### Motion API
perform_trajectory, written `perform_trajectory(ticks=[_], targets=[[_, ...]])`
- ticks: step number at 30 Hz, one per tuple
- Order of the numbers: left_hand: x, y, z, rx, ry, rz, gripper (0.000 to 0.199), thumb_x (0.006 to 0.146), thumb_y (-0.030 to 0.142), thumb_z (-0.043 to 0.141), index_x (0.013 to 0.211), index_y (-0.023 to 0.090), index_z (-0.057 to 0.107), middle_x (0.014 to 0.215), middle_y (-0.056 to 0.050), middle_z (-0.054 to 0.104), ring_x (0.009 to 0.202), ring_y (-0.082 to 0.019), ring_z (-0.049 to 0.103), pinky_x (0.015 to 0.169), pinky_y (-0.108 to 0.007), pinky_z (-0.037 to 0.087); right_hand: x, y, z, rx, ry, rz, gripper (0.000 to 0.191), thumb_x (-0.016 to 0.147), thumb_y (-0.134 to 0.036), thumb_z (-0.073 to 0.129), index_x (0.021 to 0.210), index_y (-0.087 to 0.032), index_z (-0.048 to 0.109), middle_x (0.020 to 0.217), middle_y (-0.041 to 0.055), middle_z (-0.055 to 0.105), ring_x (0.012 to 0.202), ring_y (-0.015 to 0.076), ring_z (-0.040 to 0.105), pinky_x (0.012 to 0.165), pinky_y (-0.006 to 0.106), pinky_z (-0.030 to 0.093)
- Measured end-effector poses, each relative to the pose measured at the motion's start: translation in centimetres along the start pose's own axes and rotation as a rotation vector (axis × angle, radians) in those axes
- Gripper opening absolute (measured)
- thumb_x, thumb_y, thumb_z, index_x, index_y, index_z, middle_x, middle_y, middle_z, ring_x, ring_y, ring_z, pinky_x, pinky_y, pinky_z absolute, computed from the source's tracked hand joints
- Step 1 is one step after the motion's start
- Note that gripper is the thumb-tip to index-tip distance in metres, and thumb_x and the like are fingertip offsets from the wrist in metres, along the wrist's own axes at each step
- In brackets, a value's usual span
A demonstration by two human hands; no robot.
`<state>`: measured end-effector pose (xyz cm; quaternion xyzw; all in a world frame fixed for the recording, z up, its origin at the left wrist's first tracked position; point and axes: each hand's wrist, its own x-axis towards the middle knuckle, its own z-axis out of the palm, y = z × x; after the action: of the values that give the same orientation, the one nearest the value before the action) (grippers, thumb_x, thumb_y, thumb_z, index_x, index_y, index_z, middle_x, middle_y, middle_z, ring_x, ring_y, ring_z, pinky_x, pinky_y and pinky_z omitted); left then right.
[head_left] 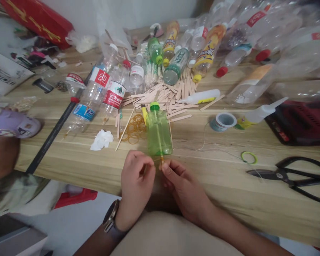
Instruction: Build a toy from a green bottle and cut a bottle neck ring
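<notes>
A green plastic bottle (159,137) lies on the wooden table with its green cap pointing away from me. A thin stick (162,159) runs through it and comes out of its base, with something orange-brown around that end. My right hand (185,188) pinches this stick end between thumb and fingers. Just left of it, my left hand (138,181), with a watch at the wrist, has thumb and forefinger pressed together; a thin strand seems to run from them toward the stick, too fine to make out.
Rubber bands (134,128) and wooden sticks (180,92) lie beyond the bottle. Several plastic bottles (176,67) stand or lie farther back. Black scissors (281,175), a thread spool (224,121) and a glue bottle (256,114) are at right. Another person's arm (2,156) is at left.
</notes>
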<state>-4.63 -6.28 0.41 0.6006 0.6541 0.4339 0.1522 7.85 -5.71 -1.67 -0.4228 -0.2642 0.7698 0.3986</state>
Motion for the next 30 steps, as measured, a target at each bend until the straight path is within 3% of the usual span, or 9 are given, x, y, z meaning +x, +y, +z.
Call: perform_trajectory(ticks=[3, 8, 14, 18, 21, 26, 30], targets=[[0.0, 0.0, -0.5, 0.189, -0.013, 0.267, 0.025, 0.085, 0.008, 0.054, 0.077, 0.024, 0.072, 0.079, 0.0, 0.056, 0.068, -0.013, 0.055, 0.063, -0.023, 0.044, 0.1, -0.1, 0.1, 0.038, -0.032, 0.003, 0.045, 0.071, -0.061, 0.078, 0.067, -0.023, 0.055, 0.061, -0.0051, 0.043, 0.061, 0.0133, 0.032, 0.06, 0.029, 0.028], [0.4, 0.5, -1.1, 0.545, -0.094, 0.365, 0.026, 0.089, 0.012, 0.054, 0.08, 0.022, 0.076, 0.083, -0.005, 0.065, 0.069, -0.018, 0.059, 0.06, -0.028, 0.042, 0.5, 0.2, 0.0, 0.076, -0.037, 0.013, 0.043, 0.072, -0.06, 0.077, 0.071, -0.022, 0.057, 0.066, -0.0041, 0.045, 0.064, 0.014, 0.035, 0.063, 0.029, 0.03], [1.7, 3.1, -1.9, 0.845, -0.475, 0.225, 0.024, 0.087, 0.008, 0.057, 0.076, 0.021, 0.073, 0.075, -0.007, 0.072, 0.072, -0.028, 0.066, 0.06, -0.033, 0.038, 0.5, 0.7, 0.0, -0.048, -0.057, -0.058, 0.041, 0.079, -0.06, 0.072, 0.074, -0.022, 0.057, 0.07, -0.0033, 0.046, 0.068, 0.0151, 0.038, 0.066, 0.03, 0.033], [2.7, 4.3, -2.2, 0.95, -0.667, 0.07, 0.022, 0.09, 0.013, 0.057, 0.076, 0.021, 0.073, 0.065, -0.008, 0.069, 0.058, -0.026, 0.063, 0.052, -0.032, 0.025, 0.5, 0.5, 0.0, -0.19, -0.1, -0.151, 0.036, 0.085, -0.056, 0.065, 0.073, -0.023, 0.057, 0.073, -0.0016, 0.049, 0.071, 0.0162, 0.04, 0.067, 0.03, 0.034], [2.9, 4.3, -2.3, 0.984, -0.67, 0.047, 0.021, 0.087, 0.012, 0.06, 0.071, 0.022, 0.071, 0.055, -0.004, 0.061, 0.049, -0.021, 0.057, 0.051, -0.03, 0.019, 0.5, 0.4, -0.3, -0.272, -0.111, -0.194, 0.033, 0.087, -0.053, 0.061, 0.073, -0.023, 0.057, 0.072, -0.0013, 0.049, 0.071, 0.0169, 0.042, 0.066, 0.031, 0.035], [3.6, 3.9, -2.9, 0.844, -0.551, 0.058, 0.027, 0.076, 0.015, 0.072, 0.052, 0.023, 0.063, 0.044, 0.002, 0.041, 0.04, -0.016, 0.039, 0.051, -0.029, 0.015, 0.4, 0.4, -0.6, -0.351, -0.112, -0.236, 0.031, 0.087, -0.049, 0.059, 0.071, -0.023, 0.055, 0.074, 0.0, 0.052, 0.076, 0.0183, 0.047, 0.073, 0.033, 0.038], [5.7, 3.2, -3.7, 0.78, -0.73, -0.031, 0.039, 0.073, 0.026, 0.079, 0.04, 0.024, 0.058, 0.041, 0.002, 0.039, 0.041, -0.015, 0.032, 0.052, -0.029, 0.016, 0.2, 0.5, -0.7, -0.421, -0.141, -0.236, 0.03, 0.088, -0.047, 0.058, 0.071, -0.023, 0.053, 0.075, 0.0008, 0.053, 0.076, 0.0186, 0.047, 0.073, 0.033, 0.038]])
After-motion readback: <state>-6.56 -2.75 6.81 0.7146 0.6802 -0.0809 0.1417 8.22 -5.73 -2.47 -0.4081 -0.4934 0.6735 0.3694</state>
